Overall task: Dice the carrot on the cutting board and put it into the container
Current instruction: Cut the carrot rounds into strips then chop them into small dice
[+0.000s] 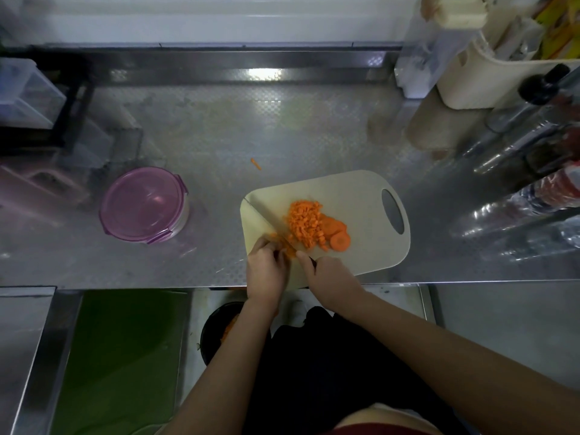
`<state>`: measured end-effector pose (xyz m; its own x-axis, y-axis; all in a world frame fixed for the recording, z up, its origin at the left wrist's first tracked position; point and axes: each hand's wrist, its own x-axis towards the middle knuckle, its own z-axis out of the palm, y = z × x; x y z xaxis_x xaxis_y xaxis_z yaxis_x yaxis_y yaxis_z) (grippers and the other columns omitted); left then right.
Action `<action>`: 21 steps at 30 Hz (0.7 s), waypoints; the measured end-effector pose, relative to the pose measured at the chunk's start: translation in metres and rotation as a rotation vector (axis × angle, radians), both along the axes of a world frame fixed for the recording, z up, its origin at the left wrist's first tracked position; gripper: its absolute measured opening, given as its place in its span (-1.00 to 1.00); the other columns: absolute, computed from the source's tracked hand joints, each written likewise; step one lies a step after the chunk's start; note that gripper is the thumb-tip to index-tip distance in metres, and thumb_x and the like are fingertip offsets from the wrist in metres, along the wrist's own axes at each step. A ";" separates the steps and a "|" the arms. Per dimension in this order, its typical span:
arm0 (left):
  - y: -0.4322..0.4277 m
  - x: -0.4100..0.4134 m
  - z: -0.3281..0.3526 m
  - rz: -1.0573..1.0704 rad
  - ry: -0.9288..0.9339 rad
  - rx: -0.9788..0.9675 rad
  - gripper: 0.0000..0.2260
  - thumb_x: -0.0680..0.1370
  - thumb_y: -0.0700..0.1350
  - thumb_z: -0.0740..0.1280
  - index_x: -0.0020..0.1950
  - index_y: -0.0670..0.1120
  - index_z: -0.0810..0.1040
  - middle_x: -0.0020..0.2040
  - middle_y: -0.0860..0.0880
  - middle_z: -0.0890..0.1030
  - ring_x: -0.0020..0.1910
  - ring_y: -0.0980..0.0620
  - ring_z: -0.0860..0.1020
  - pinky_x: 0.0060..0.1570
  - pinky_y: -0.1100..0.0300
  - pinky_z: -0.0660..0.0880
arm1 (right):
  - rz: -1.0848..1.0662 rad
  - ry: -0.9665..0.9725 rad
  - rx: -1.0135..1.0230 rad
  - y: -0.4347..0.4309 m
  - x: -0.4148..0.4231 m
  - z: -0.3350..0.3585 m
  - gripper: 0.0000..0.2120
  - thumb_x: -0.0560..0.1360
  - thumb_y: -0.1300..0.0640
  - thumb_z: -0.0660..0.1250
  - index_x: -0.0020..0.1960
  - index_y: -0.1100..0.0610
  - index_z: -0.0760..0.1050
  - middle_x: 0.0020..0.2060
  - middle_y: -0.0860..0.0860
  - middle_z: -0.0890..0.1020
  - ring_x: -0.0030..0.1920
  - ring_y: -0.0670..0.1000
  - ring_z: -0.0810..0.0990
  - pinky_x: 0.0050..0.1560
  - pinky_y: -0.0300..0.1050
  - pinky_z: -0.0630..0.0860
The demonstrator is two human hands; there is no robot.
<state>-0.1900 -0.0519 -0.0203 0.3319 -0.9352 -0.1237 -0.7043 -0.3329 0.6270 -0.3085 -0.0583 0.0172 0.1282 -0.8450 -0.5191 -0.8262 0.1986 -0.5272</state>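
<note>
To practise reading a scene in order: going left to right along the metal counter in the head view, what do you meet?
purple-lidded container → stray carrot piece → diced carrot pile → carrot rounds → cutting board's handle hole → clear bottles

One cutting board (361,196), one knife (266,219), one lidded container (142,204), one heap of diced carrot (306,222), two hands (left hand (266,271), right hand (329,274)).

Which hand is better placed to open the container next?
Probably the left hand: the container sits on its side of the cutting board; it holds only carrot, the right hand grips the knife.
</note>
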 end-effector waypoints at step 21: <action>0.002 0.008 0.002 -0.030 0.063 -0.017 -0.71 0.50 -0.31 0.26 0.16 -0.11 0.60 0.15 -0.05 0.60 0.12 -0.02 0.55 0.11 0.39 0.32 | 0.011 -0.257 -0.078 -0.028 -0.021 0.022 -0.61 0.62 -0.03 0.06 -0.10 0.25 0.48 -0.22 0.18 0.56 -0.16 0.06 0.50 -0.23 -0.22 0.25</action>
<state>-0.1820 -0.0502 -0.0179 0.2960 -0.9466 -0.1276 -0.6724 -0.3014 0.6760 -0.3299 -0.0864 0.0394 0.2566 -0.8790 -0.4019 -0.6654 0.1409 -0.7331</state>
